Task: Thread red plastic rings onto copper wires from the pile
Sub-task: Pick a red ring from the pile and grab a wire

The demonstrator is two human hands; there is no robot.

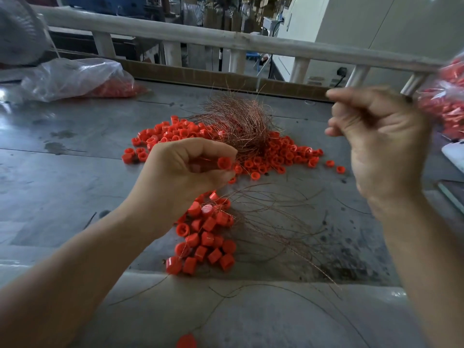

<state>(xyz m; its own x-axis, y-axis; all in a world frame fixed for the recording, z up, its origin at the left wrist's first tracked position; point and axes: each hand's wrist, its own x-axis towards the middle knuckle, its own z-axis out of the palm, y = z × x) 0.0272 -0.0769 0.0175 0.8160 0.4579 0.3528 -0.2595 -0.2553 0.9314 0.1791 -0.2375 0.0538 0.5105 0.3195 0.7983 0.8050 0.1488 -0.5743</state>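
My left hand [183,172] pinches a red plastic ring [224,163] between thumb and fingers, above the table's middle. My right hand [379,144] is raised at the right, blurred, its fingers curled; whether it holds a wire cannot be made out. A tangled bundle of copper wires [241,121] lies on a loose pile of red rings [276,156] further back. Nearer to me sits a heap of rings threaded on wires [206,237], the wire tails fanning out to the right.
A grey metal table [75,172] carries everything. A clear plastic bag of red rings [82,79] lies at the back left, another bag [447,104] at the right edge. A white railing [226,38] runs behind. One red ring [187,341] sits at the near edge.
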